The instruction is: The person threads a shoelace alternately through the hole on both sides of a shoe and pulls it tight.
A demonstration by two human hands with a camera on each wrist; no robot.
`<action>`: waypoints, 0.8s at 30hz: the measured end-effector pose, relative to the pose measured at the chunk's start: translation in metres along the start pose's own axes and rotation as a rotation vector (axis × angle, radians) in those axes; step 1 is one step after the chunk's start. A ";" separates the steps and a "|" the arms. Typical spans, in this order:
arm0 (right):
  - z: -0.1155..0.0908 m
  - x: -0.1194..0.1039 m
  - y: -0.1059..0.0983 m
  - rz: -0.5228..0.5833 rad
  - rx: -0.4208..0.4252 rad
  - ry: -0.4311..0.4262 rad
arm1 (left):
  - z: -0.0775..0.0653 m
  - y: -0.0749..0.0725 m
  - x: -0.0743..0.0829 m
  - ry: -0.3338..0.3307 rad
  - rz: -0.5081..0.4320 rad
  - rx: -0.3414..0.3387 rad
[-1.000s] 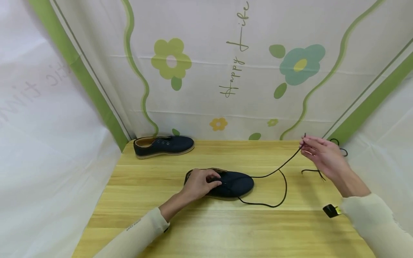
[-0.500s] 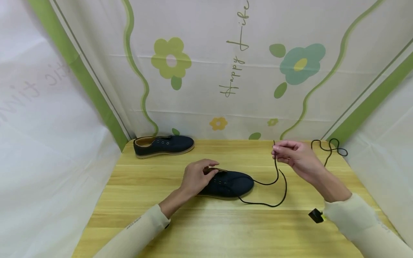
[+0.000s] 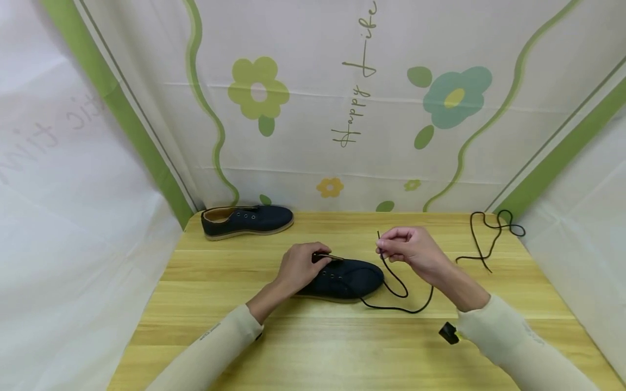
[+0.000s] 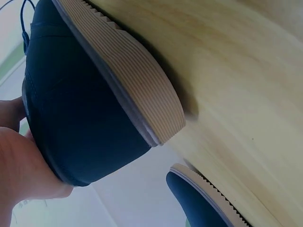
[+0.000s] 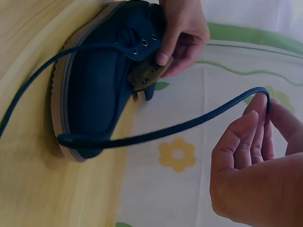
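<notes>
A dark navy shoe (image 3: 364, 279) sits on the wooden table, toe to the right. My left hand (image 3: 300, 269) is at its opening. In the right wrist view, that hand's thumb and fingers pinch the far eyelet flap (image 5: 144, 73), folded outward with its tan inner side showing. My right hand (image 3: 415, 252) pinches a black shoelace (image 5: 180, 126) close to its tip, raised above and right of the toe. This length loops back to the shoe, and the other end trails from the near-side eyelets. The left wrist view shows the shoe's heel (image 4: 80, 94) and ridged tan sole.
A matching shoe (image 3: 269, 220), with bare eyelets, stands at the table's back left. Another black lace (image 3: 469, 258) lies loosely looped at the back right. White printed curtain (image 3: 303, 141) hangs behind and on both sides of the table (image 3: 332, 353).
My right hand has moved left toward the shoe with the lace end, and the lace has gone slack. My left hand has shifted to the far flap and the eyelets have come into sight.
</notes>
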State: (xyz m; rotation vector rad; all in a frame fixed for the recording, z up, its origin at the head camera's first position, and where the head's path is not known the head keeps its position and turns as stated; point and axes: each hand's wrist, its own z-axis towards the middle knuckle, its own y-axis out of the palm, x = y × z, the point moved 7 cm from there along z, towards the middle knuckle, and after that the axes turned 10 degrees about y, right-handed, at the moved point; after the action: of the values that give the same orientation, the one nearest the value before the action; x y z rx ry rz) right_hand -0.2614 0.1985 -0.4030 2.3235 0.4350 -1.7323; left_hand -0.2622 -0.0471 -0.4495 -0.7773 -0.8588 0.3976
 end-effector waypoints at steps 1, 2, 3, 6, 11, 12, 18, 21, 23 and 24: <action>0.002 0.003 0.002 -0.003 0.002 0.008 | 0.000 0.000 0.000 -0.001 -0.002 -0.001; 0.005 0.006 0.004 -0.005 0.003 0.016 | 0.001 0.001 0.000 -0.002 -0.002 -0.001; 0.007 0.009 0.007 -0.008 0.004 0.024 | 0.001 0.001 -0.001 -0.006 -0.001 -0.001; 0.015 0.018 0.012 -0.019 -0.001 0.045 | 0.002 0.002 -0.002 -0.025 -0.003 0.006; 0.027 0.029 0.020 -0.045 -0.011 0.073 | 0.004 0.002 -0.004 -0.063 0.005 0.023; 0.029 0.032 0.021 -0.052 -0.012 0.082 | 0.004 0.002 -0.004 -0.068 0.010 0.028; 0.040 0.048 0.029 -0.091 -0.029 0.143 | 0.006 0.002 -0.007 -0.095 0.035 0.035; 0.044 0.055 0.033 -0.122 -0.026 0.162 | 0.008 0.002 -0.008 -0.108 0.040 0.034; 0.047 0.058 0.035 -0.159 -0.019 0.167 | 0.008 0.002 -0.009 -0.116 0.038 0.037; 0.048 0.059 0.035 -0.173 -0.010 0.175 | 0.008 0.002 -0.010 -0.118 0.034 0.039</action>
State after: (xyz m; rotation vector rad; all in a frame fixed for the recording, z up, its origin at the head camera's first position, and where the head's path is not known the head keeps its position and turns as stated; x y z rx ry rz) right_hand -0.2762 0.1559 -0.4739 2.5064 0.6925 -1.5975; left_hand -0.2749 -0.0477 -0.4532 -0.7383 -0.9462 0.4925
